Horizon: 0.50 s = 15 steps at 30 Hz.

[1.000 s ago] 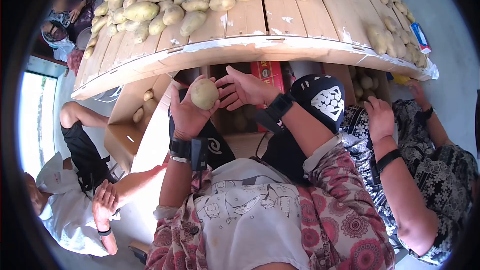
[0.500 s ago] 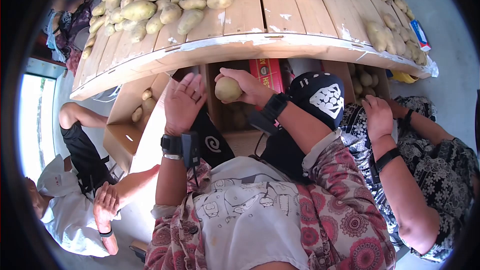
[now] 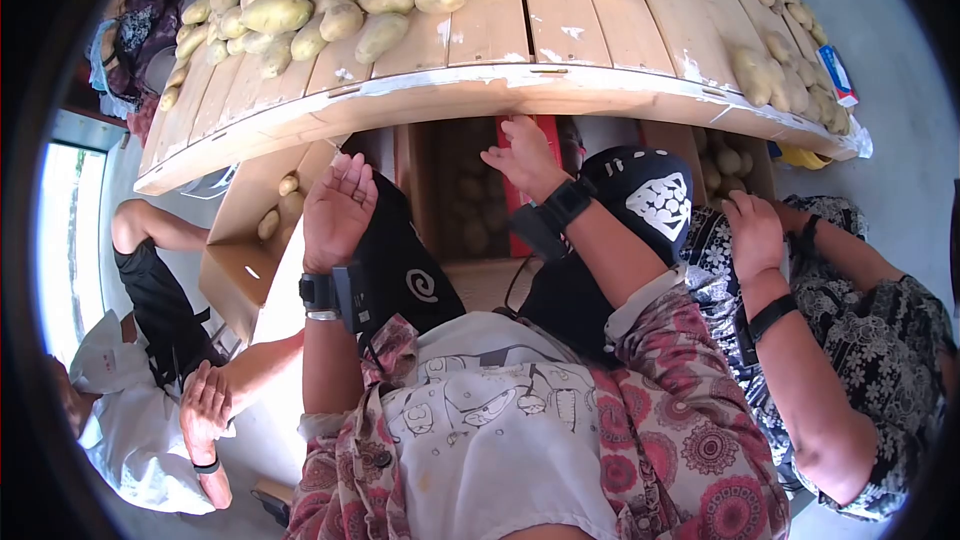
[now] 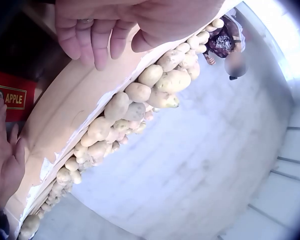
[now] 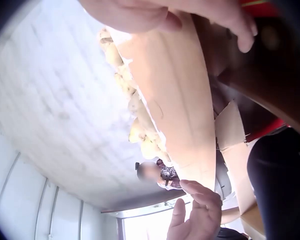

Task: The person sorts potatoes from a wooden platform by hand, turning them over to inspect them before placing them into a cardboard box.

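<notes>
Now L hand [image 3: 338, 215] loosely spread, palm up; R hand [image 3: 527, 160] near red box [image 3: 546, 135], fingers extended, thumb apart; potatoes [image 3: 276, 14] piled on slatted tabletop [image 3: 492, 35]; more in cardbd box [image 3: 236, 283] below, at L.

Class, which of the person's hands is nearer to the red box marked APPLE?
Right. In the head view, the right hand overlaps the red box, though contact is unclear; the left hand is well off to the box's left.
</notes>
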Available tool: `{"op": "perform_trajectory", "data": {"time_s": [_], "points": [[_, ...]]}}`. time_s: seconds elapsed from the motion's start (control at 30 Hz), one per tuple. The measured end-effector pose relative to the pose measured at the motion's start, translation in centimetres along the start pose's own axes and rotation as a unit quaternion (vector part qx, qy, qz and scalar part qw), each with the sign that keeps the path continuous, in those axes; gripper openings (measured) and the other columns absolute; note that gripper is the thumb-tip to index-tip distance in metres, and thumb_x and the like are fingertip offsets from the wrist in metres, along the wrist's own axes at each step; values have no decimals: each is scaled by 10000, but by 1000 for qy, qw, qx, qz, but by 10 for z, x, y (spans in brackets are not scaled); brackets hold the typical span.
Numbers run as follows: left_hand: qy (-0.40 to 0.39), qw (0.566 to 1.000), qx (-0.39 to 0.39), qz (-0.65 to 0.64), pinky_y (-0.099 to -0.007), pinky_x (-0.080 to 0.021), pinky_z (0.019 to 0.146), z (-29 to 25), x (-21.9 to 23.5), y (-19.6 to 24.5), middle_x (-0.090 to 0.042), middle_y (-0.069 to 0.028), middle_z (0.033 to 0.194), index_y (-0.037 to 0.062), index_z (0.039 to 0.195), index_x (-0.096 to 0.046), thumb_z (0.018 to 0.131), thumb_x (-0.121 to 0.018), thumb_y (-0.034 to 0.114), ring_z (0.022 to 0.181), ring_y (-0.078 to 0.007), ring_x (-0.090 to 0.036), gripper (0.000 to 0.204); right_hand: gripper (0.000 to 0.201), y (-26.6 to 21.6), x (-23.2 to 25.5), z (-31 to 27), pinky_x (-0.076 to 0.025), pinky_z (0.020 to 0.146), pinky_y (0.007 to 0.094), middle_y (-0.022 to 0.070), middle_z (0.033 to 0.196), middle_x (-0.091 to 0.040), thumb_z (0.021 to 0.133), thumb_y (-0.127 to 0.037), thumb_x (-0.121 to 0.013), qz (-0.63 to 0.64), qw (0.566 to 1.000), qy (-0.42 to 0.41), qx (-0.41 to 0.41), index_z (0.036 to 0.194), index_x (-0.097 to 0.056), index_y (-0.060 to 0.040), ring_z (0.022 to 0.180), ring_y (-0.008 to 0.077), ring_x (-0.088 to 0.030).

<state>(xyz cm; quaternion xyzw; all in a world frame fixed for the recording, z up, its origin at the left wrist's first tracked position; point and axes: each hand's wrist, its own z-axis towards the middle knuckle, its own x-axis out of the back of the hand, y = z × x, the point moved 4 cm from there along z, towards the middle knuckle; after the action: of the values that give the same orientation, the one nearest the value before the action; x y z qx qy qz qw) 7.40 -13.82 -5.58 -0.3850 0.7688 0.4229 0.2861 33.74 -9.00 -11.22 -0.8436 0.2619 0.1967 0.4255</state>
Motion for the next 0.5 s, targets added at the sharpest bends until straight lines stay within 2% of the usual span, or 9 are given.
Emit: {"op": "perform_trajectory", "data": {"time_s": [0.03, 0.1, 0.13, 0.2, 0.33, 0.4, 0.43, 0.47, 0.5], "points": [[4, 1000, 0, 0, -353, -433, 905, 0, 1, 0, -581, -81, 1140, 44, 1096, -550, 922, -458, 208, 1043, -218, -542, 256, 530, 1, 4, 6, -352, 962, 527, 166, 1402, -146, 876, -168, -477, -1, 1000, 0, -1, 1347, -244, -93, 1137, 444, -356], [13, 1000, -5, 0, -349, -441, 894, -1, 0, -1, -587, -79, 1129, 45, 1091, -551, 920, -461, 202, 1030, -216, -549, 249, 356, -8, 8, 11, -382, 907, 548, 160, 1135, -382, 836, -112, -506, 97, 995, 16, 26, 1162, -374, -56, 1112, 369, -407], [19, 1000, -9, 3, -346, -449, 883, -1, -1, 0, -593, -77, 1117, 45, 1087, -552, 919, -464, 196, 1016, -214, -557, 243, 356, -11, 7, 7, -382, 907, 548, 160, 1135, -382, 836, -112, -506, 97, 995, 16, 25, 1162, -374, -56, 1112, 369, -407], [4, 1000, -8, 6, -345, -449, 882, -1, -3, 2, -594, -78, 1115, 45, 1082, -553, 917, -465, 192, 1011, -213, -559, 238, 460, -20, 4, -1, -383, 948, 505, 207, 1275, -301, 882, -169, -482, 72, 997, 22, 14, 1248, -302, 44, 1159, 365, -359], [9, 1000, -26, 5, -345, -455, 869, -2, -4, 8, -594, -81, 1112, 43, 1068, -558, 914, -465, 181, 994, -209, -568, 227, 458, -32, 13, 4, -410, 929, 479, 229, 1256, -354, 893, -220, -485, 97, 993, 30, -54, 1223, -333, 60, 1132, 361, -418], [-1, 999, -32, 0, -342, -458, 860, -6, -5, 13, -597, -79, 1107, 43, 1066, -560, 912, -465, 177, 988, -208, -571, 225, 530, -38, 2, -2, -448, 891, 440, 249, 1222, -435, 901, -310, -486, -46, 985, -130, -107, 1218, -344, 89, 1084, 360, -499], [-13, 999, -33, -5, -339, -461, 851, -6, -8, 13, -601, -78, 1103, 43, 1064, -562, 911, -465, 173, 983, -207, -574, 223, 534, -43, -1, -11, -485, 841, 375, 224, 1180, -517, 906, -367, -476, -97, 978, -155, -97, 1217, -408, 63, 1025, 317, -571], [-24, 999, -36, -5, -339, -461, 851, -6, -6, 15, -601, -78, 1103, 43, 1064, -562, 911, -465, 173, 983, -207, -574, 223, 464, -51, -11, -19, -493, 819, 329, 175, 1132, -575, 909, -345, -490, -130, 959, -242, -76, 1191, -483, 23, 1013, 256, -589], [-26, 999, -33, -12, -334, -461, 846, -4, 0, 17, -604, -75, 1096, 44, 1060, -565, 909, -466, 171, 981, -205, -575, 221, 424, -61, -21, -29, -494, 813, 313, 150, 1101, -597, 909, -330, -495, -149, 956, -247, -58, 1169, -515, 6, 997, 228, -597]]}}
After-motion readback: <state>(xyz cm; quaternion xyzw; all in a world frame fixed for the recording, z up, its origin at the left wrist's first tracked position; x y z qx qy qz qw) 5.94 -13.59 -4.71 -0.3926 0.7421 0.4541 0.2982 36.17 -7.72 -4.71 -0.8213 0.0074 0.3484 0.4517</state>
